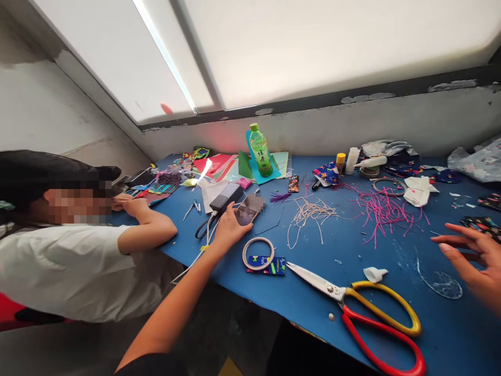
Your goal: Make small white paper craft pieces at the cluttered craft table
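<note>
My left hand (231, 225) is closed around the near edge of a smartphone (249, 210), its fingers and thumb at the sides. Just behind it lies a dark power bank (226, 197) with a white cable (211, 233) plugged in. My right hand (475, 256) hovers over the table's right side, fingers spread, holding nothing. Below that hand is a dried, clear glue smear (446, 286). Between the hands lie large scissors (332, 290) with one yellow and one red handle. A pale ring (258, 254) rests on a patterned blue fabric piece (277, 266).
A co-worker (70, 250) leans on the blue table (313, 235) at left. Tangled beige cords (311, 214) and magenta cords (387, 211) lie mid-table. A green tea bottle (260, 151) stands at the back near glue bottles (352, 161). A white nozzle cap (374, 274) sits by the scissors.
</note>
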The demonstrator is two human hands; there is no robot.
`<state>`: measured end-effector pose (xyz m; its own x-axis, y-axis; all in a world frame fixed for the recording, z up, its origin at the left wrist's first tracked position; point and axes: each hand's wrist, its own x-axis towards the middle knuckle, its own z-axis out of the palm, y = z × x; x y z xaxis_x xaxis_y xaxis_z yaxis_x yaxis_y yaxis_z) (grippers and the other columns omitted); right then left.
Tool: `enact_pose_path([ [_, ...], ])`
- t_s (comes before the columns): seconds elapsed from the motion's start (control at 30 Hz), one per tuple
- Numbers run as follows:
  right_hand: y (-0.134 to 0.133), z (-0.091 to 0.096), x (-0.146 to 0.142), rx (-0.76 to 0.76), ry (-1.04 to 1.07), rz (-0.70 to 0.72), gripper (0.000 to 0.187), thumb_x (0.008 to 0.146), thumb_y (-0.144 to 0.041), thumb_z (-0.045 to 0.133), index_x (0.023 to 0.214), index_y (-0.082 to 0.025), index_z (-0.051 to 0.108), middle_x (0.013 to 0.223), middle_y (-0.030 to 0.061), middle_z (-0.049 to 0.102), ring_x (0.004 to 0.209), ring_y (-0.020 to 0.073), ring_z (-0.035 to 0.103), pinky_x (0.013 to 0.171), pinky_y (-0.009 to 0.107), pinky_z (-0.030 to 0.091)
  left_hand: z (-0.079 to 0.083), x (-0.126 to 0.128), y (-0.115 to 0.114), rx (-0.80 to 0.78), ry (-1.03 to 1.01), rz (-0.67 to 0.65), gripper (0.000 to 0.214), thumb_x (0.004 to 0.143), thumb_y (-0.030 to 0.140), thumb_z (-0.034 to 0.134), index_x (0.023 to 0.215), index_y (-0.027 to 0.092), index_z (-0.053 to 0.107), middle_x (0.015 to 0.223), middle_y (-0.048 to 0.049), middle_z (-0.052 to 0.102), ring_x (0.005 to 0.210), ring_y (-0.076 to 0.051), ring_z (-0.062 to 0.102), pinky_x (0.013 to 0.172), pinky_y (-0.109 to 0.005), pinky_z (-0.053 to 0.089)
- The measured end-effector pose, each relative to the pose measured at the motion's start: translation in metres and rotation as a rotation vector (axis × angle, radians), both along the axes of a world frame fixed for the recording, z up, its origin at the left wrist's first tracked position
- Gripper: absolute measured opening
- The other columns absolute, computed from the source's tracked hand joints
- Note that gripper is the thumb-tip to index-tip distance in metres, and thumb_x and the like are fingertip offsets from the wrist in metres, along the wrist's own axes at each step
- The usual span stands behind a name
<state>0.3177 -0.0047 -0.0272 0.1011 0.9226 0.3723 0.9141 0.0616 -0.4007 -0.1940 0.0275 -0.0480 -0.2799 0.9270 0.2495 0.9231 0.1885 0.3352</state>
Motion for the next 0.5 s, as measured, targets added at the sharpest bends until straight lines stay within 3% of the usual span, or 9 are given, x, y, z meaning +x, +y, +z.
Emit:
enact_pose_path([
  [0.1,-0.007,0.014,-0.011,-0.094,0.157,0.087,0.058,0.084,-0.063,0.042,0.121,-0.02,0.052,0.101,0.0187,0.071,0.084,0.0302,0.07,0.067,0.042,0.054,0.003,0.001,0.017,-0.103,-0.036,0.0,0.087,0.067,0.044,0.074,0.136,0.009,0.035,0.122,-0.0207,0.063,0.115,-0.035,0.059,0.096,-0.042,0.047],
  [0.27,-0.015,0.017,-0.019,-0.195,0.137,0.29,0.034,0.087,-0.048,0.047,0.103,-0.023,0.064,0.098,0.0094,0.073,0.085,0.0246,0.069,0.074,0.037,0.055,0.007,0.017,0.038,-0.141,-0.052,0.037,0.084,0.07,0.046,0.07,0.135,0.006,0.036,0.132,-0.0271,0.054,0.127,-0.041,0.049,0.103,-0.048,0.041],
  [0.5,-0.022,0.009,-0.032,-0.26,0.123,0.55,0.028,0.088,-0.035,0.052,0.107,-0.022,0.066,0.105,0.0078,0.072,0.091,0.0229,0.068,0.079,0.038,0.056,0.017,0.025,0.037,-0.158,-0.11,0.085,0.085,0.065,0.046,0.072,0.132,0.005,0.038,0.126,-0.0274,0.058,0.121,-0.045,0.052,0.099,-0.053,0.042],
])
